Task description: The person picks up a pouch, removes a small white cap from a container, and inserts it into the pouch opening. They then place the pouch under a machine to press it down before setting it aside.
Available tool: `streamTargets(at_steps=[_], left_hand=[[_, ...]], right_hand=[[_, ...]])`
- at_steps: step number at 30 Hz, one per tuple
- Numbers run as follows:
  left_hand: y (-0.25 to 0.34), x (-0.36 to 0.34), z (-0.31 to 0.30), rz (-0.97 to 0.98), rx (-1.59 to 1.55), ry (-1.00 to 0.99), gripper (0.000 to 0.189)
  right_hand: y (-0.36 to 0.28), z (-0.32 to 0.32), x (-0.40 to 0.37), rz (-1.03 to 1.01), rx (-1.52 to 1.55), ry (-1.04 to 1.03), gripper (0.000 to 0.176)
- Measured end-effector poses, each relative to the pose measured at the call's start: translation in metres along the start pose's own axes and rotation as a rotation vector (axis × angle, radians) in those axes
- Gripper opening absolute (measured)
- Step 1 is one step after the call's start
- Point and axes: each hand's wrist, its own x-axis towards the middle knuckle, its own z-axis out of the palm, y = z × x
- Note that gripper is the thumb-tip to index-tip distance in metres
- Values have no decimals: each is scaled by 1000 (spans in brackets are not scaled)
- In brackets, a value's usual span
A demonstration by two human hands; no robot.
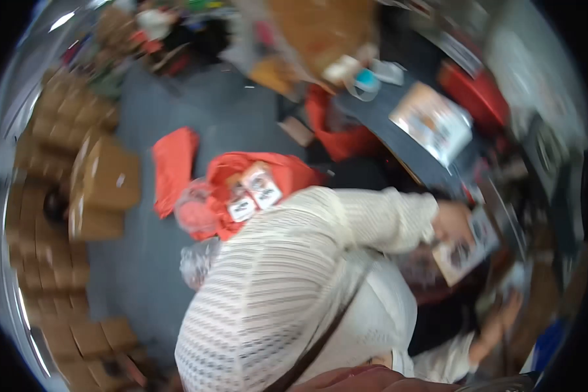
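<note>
In the head view my left hand (pixel 452 222), in a cream knit sleeve, is closed on the near edge of a flat printed packet (pixel 462 255) in white and tan with dark pictures. My right hand (pixel 500 323) is lower in the view, smeared by motion, its fingers stretched forward and apart from that packet. Close to its fingertips is a pale, see-through plastic piece (pixel 513 281). A similar printed stack (pixel 434 124) rests on the dark table (pixel 398 147), to the left of my left hand.
On the floor, an open red bag (pixel 294 171) holds printed packets (pixel 261 186); a folded red bag (pixel 174 168) lies beside it. Cardboard boxes (pixel 108 186) are stacked along one side. A tape roll (pixel 366 83) and a red box (pixel 477 98) are on the table.
</note>
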Motion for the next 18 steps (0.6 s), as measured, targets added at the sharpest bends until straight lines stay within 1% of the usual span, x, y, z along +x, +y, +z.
streamTargets(at_steps=[1,2,3,4,5,6,7,8,10,11,12,13,14,16,17,18], left_hand=[[6,-13,4,191,169,143,26],[11,-20,-2,370,344,264,30],[25,-33,-17,422,402,464,37],[37,-43,-31,467,451,644,44],[30,-38,-57,658,509,751,55],[27,-37,-79,911,824,1026,57],[27,-47,-100,813,1057,984,58],[23,-65,-110,708,1290,933,59],[12,-91,-101,698,1487,754,60],[7,-103,-94,692,1584,654,60],[3,-114,-85,826,1582,656,47],[0,-112,-86,707,1492,559,39],[-2,-108,-85,600,1392,450,31],[-10,-106,-77,795,863,553,15],[5,-117,-64,646,704,535,13],[20,-127,-51,463,625,434,17]], right_hand=[[-30,-27,13,29,97,-54,30],[-34,-27,16,-16,119,-42,27],[-25,-22,16,69,132,-130,30],[-25,-21,22,17,124,-118,30],[-31,-25,20,-22,111,-112,31],[-32,-27,16,-57,97,-111,31],[-18,-22,19,16,101,-161,35],[-27,-30,22,32,95,-209,35],[-42,-44,31,71,81,-294,34],[-30,-35,27,58,133,-124,33],[-10,-16,19,43,186,42,32],[2,-6,12,28,236,204,31],[-17,-17,9,121,361,229,30],[-55,-44,6,343,558,301,30],[-74,-54,7,338,628,249,31],[-90,-58,7,351,686,195,32]])
